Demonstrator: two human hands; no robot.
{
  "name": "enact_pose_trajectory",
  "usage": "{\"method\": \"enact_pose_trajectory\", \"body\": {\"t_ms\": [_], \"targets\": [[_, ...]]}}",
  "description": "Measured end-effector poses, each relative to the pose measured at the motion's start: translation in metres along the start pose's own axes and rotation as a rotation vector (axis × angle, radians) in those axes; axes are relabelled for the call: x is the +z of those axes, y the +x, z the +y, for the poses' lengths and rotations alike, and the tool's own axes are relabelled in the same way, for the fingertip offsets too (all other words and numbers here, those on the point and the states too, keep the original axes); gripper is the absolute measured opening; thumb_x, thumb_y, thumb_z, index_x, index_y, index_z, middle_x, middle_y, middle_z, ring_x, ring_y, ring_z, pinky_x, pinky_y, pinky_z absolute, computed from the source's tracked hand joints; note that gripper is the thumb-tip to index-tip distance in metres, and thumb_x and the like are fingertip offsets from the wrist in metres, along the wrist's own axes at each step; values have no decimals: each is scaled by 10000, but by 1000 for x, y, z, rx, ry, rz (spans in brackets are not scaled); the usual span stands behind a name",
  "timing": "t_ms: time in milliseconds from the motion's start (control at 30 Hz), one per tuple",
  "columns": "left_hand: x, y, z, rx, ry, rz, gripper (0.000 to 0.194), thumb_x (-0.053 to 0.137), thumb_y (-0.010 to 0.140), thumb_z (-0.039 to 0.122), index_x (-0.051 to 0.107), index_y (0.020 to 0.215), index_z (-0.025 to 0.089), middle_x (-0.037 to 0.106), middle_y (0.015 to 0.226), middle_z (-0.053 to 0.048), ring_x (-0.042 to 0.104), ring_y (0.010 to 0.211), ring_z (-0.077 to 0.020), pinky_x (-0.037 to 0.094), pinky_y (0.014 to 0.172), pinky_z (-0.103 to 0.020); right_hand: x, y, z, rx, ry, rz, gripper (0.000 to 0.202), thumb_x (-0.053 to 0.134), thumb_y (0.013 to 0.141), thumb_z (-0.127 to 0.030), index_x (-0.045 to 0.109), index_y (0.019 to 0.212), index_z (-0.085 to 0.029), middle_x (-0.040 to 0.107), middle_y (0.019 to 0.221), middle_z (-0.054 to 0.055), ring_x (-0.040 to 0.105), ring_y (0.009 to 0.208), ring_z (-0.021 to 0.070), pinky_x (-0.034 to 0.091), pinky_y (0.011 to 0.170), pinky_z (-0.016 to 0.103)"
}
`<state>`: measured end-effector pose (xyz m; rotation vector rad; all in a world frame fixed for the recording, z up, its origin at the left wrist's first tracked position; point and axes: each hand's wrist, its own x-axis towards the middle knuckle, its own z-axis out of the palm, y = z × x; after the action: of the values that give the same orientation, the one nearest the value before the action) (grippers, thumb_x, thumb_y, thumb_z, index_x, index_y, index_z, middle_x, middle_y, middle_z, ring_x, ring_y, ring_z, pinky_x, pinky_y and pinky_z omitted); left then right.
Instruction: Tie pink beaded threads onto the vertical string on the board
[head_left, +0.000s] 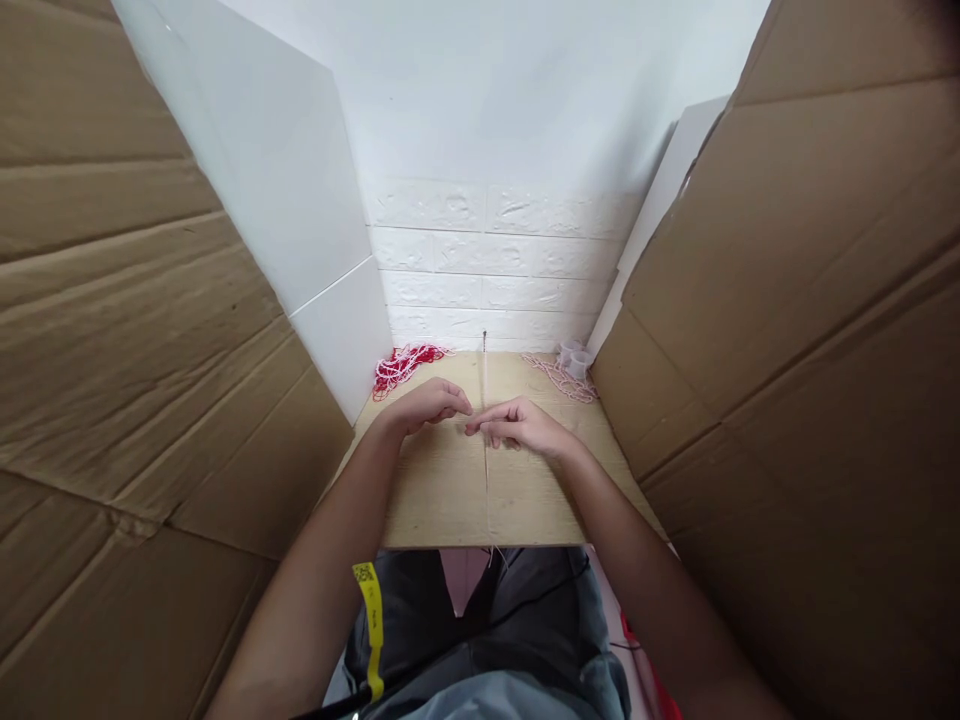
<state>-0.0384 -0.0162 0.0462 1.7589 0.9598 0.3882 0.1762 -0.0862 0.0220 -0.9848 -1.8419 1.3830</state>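
Note:
A thin pale cord (487, 485) runs down the middle of a light wooden board (435, 500), from a small dark hook (484, 334) at the far end to loose ends over the near edge. My left hand (433, 402) is just left of the cord, thumb and fingers pinched together; anything between its fingertips is too fine to make out. Across the cord lies my right hand (521, 425), its fingers bent and closed around the strand, with the fingertips slightly blurred. The two hands' fingertips nearly meet.
Red and white cords (409, 368) lie heaped at the board's far left. Pale pink cords (564, 378) and clear plastic cups (574, 360) sit at the far right. Cardboard walls (150, 330) flank both sides; a white brick-patterned wall (495, 255) closes the back.

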Motion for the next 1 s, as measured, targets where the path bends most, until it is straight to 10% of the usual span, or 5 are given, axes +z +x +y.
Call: {"method": "enact_pose_trajectory", "body": {"t_ms": [467, 833, 1000], "targets": [[3, -2, 9, -173, 132, 149, 286, 682, 645, 316, 481, 489, 185, 377, 456, 45, 306, 422, -85, 195, 437, -272, -17, -13, -4, -67, 371, 9, 300, 697, 739, -418, 783, 771, -132, 631, 551, 49, 406, 482, 123, 357, 533, 298], [-7, 3, -3, -245, 227, 173, 231, 689, 629, 357, 572, 541, 178, 481, 494, -2, 393, 401, -120, 231, 404, -283, -42, -27, -3, -230, 385, 340, 538, 376, 792, -733, 347, 533, -262, 259, 472, -6, 260, 524, 165, 291, 516, 324], [-6, 1, -2, -242, 213, 173, 220, 690, 631, 341, 569, 545, 179, 469, 481, 4, 374, 394, -109, 234, 406, -276, -52, -33, 4, -223, 329, 472, 667, 197, 809, -858, 433, 615, -265, 170, 458, -40, 138, 528, 154, 211, 507, 306]]}}
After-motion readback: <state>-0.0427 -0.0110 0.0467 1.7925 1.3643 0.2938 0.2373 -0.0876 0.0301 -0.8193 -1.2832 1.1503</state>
